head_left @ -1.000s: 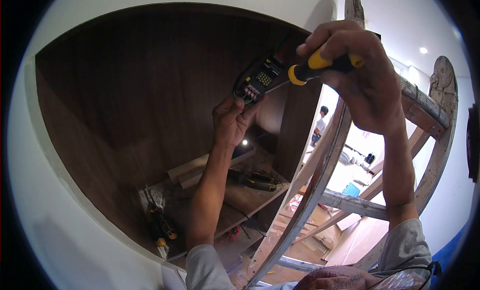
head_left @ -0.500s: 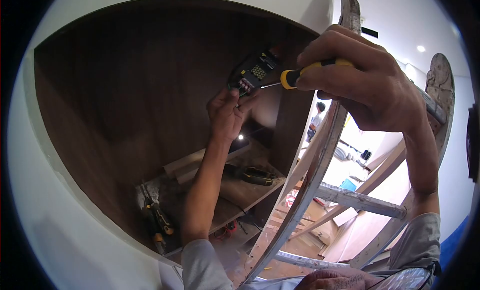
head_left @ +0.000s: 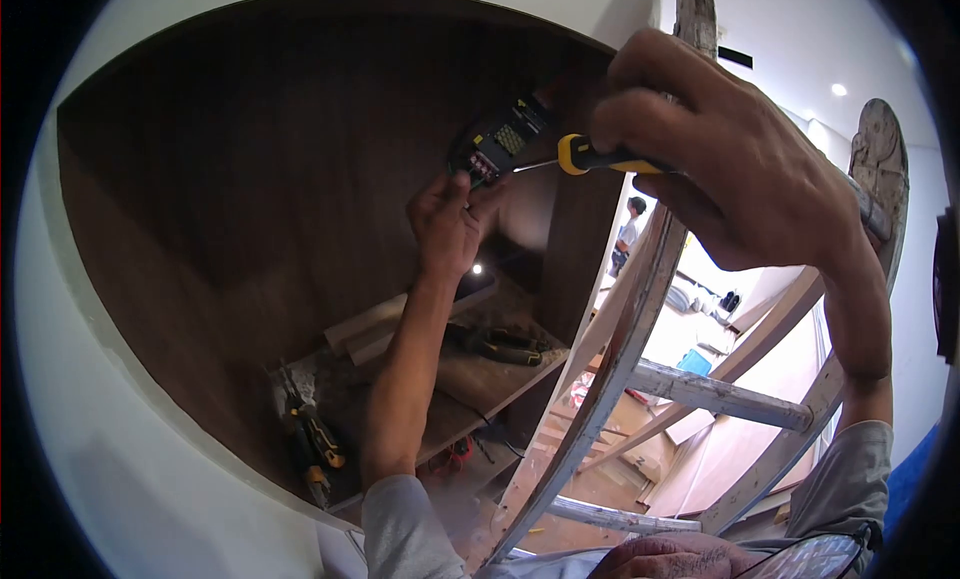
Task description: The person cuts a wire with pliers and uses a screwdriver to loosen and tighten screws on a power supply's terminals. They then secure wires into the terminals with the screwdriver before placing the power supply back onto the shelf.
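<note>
A dark box-shaped device with a perforated patch and a row of terminals is held up inside the dark wooden cabinet. My left hand grips its lower end between thumb and fingers, near green wire. My right hand is closed around a yellow and black screwdriver. The screwdriver's shaft points left, with its tip at the terminal end of the device; whether it touches a screw cannot be made out.
A wooden ladder stands at the right. Pliers and light wooden strips lie on the cabinet shelf, with more yellow-black tools at its left. Beyond the ladder, a person stands in the background.
My right hand has shifted its grip on the screwdriver, its fingers raised and turned. The device and my left hand have moved slightly left in view.
</note>
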`<state>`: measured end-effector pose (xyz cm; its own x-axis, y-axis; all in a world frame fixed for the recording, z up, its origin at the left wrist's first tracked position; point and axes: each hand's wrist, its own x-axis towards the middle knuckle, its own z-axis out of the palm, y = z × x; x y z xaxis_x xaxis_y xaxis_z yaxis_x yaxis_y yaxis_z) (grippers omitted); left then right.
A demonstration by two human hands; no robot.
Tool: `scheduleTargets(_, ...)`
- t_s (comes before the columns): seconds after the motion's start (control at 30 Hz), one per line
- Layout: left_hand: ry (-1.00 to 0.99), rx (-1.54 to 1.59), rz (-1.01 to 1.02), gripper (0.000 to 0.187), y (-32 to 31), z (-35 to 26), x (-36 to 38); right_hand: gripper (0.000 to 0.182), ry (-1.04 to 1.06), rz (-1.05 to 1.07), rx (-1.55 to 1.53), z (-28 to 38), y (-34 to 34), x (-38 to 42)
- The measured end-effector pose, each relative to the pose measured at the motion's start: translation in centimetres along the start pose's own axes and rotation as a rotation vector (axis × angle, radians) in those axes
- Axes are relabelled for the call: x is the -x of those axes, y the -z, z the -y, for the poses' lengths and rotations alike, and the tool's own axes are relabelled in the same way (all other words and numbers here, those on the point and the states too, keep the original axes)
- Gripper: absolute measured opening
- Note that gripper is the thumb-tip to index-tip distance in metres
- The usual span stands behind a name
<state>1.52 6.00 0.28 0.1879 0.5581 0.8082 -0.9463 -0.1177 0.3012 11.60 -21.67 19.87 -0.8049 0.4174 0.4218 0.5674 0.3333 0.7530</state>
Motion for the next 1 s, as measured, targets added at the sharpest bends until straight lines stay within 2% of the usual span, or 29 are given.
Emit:
scheduleTargets(0.1,0.007,-0.003,-0.010,0.035,-0.4,-0.2,0.2,0.036,0.074,0.070,0.085,2.2,1.2,-0.8)
scheduleTargets(0.17,0.017,-0.010,-0.011,0.035,-0.4,-0.1,0.1,0.033,-0.068,0.284,0.151,3.7,2.6,-1.9)
scheduleTargets(0.27,0.015,-0.009,-0.002,0.035,-0.9,-0.3,0.4,0.031,-0.156,0.361,0.169,2.8,1.8,-0.1)
scheduleTargets(0.4,0.020,-0.015,-0.039,0.034,-1.4,-0.6,0.5,0.027,-0.118,0.221,0.097,2.9,1.3,-0.9)
scheduleTargets(0.47,0.012,-0.007,-0.021,0.034,-0.9,-0.4,0.4,0.029,0.086,-0.045,0.035,2.4,0.6,-1.1)
scheduleTargets(0.6,0.007,-0.009,-0.043,0.033,-1.2,-0.3,0.6,0.027,0.205,-0.024,0.095,3.0,2.0,-1.0)
scheduleTargets(0.67,0.015,-0.011,-0.030,0.032,-1.6,-0.2,0.6,0.025,-0.010,0.274,0.156,3.2,2.4,-1.5)
scheduleTargets(0.7,0.020,-0.015,-0.015,0.032,-1.6,-0.1,0.6,0.025,-0.008,0.274,0.155,3.3,2.2,-1.3)
scheduleTargets(0.77,0.026,-0.027,-0.026,0.032,-1.7,0.1,0.7,0.025,-0.141,0.258,0.225,3.4,1.8,-0.7)
scheduleTargets(0.9,0.013,-0.038,-0.063,0.032,-2.2,-0.2,0.7,0.026,-0.130,0.170,0.178,3.0,1.6,-0.6)
scheduleTargets(0.97,0.034,-0.042,-0.087,0.031,-2.3,-0.1,0.6,0.027,-0.003,0.010,-0.016,2.5,1.2,-0.6)
scheduleTargets(1.0,0.055,-0.048,-0.114,0.031,-2.4,0.0,0.6,0.027,-0.005,0.012,-0.012,2.4,1.4,-0.8)
